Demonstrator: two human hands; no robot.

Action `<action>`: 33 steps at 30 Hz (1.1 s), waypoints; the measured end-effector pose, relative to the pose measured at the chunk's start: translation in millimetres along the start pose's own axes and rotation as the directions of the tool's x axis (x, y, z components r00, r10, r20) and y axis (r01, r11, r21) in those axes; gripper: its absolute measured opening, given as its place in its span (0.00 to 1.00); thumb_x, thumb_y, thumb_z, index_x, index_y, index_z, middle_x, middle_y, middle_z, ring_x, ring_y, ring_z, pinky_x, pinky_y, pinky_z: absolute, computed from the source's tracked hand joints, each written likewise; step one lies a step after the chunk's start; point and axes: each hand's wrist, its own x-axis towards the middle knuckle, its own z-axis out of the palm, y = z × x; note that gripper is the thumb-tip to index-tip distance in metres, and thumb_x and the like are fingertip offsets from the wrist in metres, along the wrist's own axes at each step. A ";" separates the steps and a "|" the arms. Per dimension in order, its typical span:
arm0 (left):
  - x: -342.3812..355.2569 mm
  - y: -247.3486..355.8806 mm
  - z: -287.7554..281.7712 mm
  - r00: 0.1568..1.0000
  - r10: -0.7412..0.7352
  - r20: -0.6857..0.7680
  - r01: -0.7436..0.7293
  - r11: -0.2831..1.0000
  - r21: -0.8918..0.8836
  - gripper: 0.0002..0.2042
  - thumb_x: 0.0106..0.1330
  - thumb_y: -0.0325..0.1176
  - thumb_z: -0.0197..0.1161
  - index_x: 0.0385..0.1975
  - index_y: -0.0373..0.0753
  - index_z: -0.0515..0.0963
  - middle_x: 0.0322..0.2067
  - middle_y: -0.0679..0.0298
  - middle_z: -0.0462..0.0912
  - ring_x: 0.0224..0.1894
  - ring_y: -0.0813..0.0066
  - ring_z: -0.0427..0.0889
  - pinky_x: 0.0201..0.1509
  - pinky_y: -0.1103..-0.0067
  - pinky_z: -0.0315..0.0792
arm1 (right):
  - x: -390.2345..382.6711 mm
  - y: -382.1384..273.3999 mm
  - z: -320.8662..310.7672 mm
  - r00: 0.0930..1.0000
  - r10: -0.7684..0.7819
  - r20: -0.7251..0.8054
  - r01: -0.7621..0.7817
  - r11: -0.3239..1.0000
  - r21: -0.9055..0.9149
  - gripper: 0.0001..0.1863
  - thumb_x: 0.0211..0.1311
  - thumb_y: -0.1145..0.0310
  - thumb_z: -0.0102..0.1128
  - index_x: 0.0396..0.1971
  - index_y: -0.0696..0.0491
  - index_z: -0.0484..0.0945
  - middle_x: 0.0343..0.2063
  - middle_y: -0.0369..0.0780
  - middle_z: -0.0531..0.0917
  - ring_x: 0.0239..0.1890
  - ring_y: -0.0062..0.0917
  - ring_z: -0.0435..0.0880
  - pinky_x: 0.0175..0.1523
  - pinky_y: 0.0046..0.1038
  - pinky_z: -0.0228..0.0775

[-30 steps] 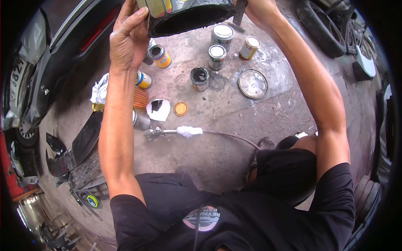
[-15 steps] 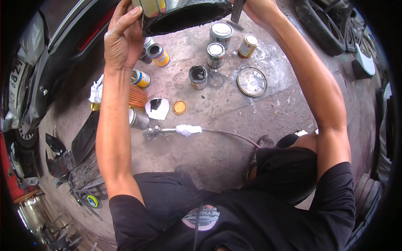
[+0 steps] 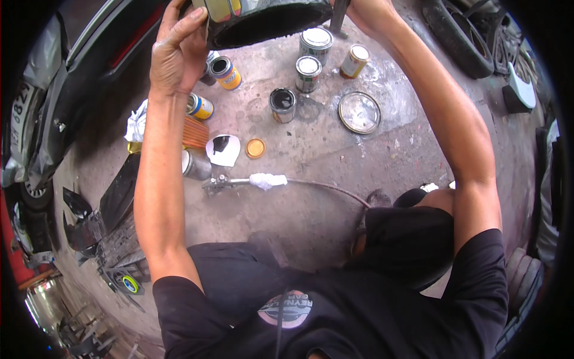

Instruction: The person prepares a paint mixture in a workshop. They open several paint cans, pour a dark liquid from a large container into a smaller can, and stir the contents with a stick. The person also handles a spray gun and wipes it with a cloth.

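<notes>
I hold a large black curved part (image 3: 263,21) up in front of me at the top of the view. My left hand (image 3: 176,51) grips its left end, fingers spread over a shiny patch. On the part's right end sits my right hand (image 3: 371,13), mostly cut off by the frame edge. Below on the concrete floor stand several paint cans (image 3: 308,72), one open with dark paint (image 3: 282,103). A spray gun (image 3: 224,182) with a white rag on its hose lies on the floor near my knees.
A round can lid (image 3: 359,112) and a small orange cap (image 3: 255,148) lie on the floor. A car's dark body (image 3: 72,102) runs along the left, with black trim pieces (image 3: 113,203) below it. Tyres (image 3: 460,36) lie at the upper right.
My left hand has shifted slightly along the black part's left end, and the part has risen a little toward the top edge. The things on the floor stay put.
</notes>
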 end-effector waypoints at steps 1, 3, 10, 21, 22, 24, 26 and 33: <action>0.6 -2.4 0.2 1.000 0.013 0.006 -0.013 1.000 -0.013 0.43 0.57 0.36 0.71 0.74 0.40 0.59 0.66 0.54 0.71 0.63 0.62 0.76 0.67 0.63 0.72 | 1.6 1.7 -3.1 1.000 -0.006 0.019 0.006 1.000 0.001 0.25 0.78 0.61 0.48 0.66 0.63 0.70 0.58 0.51 0.80 0.57 0.37 0.82 0.64 0.38 0.74; 1.0 -6.3 1.9 0.999 0.041 0.018 -0.040 0.998 -0.041 0.44 0.57 0.35 0.72 0.75 0.41 0.58 0.66 0.54 0.71 0.64 0.62 0.75 0.68 0.62 0.71 | 7.1 5.9 -12.3 0.998 -0.020 0.058 0.020 1.000 0.002 0.25 0.78 0.61 0.49 0.66 0.63 0.70 0.58 0.51 0.80 0.57 0.37 0.82 0.64 0.37 0.74; -0.1 3.8 4.9 0.997 0.046 0.068 -0.037 0.991 -0.126 0.46 0.54 0.31 0.73 0.75 0.36 0.56 0.68 0.55 0.68 0.70 0.60 0.68 0.76 0.65 0.61 | 6.1 3.6 -9.5 0.999 -0.022 0.044 0.021 1.000 0.015 0.27 0.77 0.59 0.52 0.67 0.62 0.69 0.58 0.50 0.80 0.57 0.34 0.82 0.63 0.36 0.75; -0.7 1.7 4.4 0.999 0.046 0.008 -0.045 0.997 -0.066 0.46 0.52 0.32 0.73 0.74 0.36 0.58 0.67 0.53 0.69 0.70 0.59 0.68 0.77 0.64 0.61 | 6.0 1.0 -8.3 0.999 -0.012 0.043 0.012 1.000 0.012 0.25 0.77 0.61 0.51 0.65 0.62 0.71 0.56 0.49 0.82 0.55 0.35 0.84 0.60 0.35 0.76; -0.6 1.6 3.7 0.999 0.049 0.009 -0.048 0.997 -0.062 0.46 0.52 0.32 0.73 0.74 0.36 0.57 0.67 0.53 0.69 0.70 0.59 0.68 0.77 0.64 0.61 | 6.3 2.6 -9.1 1.000 -0.012 0.027 0.012 1.000 0.012 0.25 0.77 0.61 0.51 0.65 0.62 0.71 0.55 0.50 0.82 0.55 0.35 0.83 0.60 0.36 0.76; -0.6 1.3 3.6 0.999 0.050 0.014 -0.049 0.997 -0.064 0.47 0.52 0.32 0.74 0.74 0.36 0.57 0.67 0.53 0.68 0.70 0.59 0.68 0.77 0.64 0.61 | 7.3 4.0 -11.1 1.000 -0.017 0.015 0.017 1.000 0.013 0.24 0.77 0.61 0.50 0.64 0.62 0.72 0.55 0.50 0.82 0.55 0.35 0.83 0.60 0.36 0.76; -0.9 1.1 4.3 0.999 0.046 0.022 -0.044 0.996 -0.077 0.47 0.52 0.33 0.74 0.74 0.36 0.57 0.67 0.53 0.68 0.70 0.59 0.68 0.77 0.64 0.61 | 8.0 4.1 -13.1 0.999 -0.026 0.025 0.026 1.000 0.014 0.23 0.78 0.61 0.49 0.63 0.63 0.72 0.55 0.49 0.82 0.54 0.35 0.83 0.59 0.36 0.77; -3.4 1.4 4.3 0.999 0.039 0.024 -0.038 0.997 -0.061 0.47 0.53 0.33 0.73 0.74 0.36 0.56 0.68 0.53 0.68 0.70 0.59 0.68 0.76 0.65 0.61 | 5.5 2.0 -11.0 0.999 -0.033 0.025 0.033 0.999 -0.019 0.23 0.80 0.61 0.47 0.63 0.63 0.72 0.54 0.49 0.82 0.53 0.34 0.83 0.58 0.36 0.77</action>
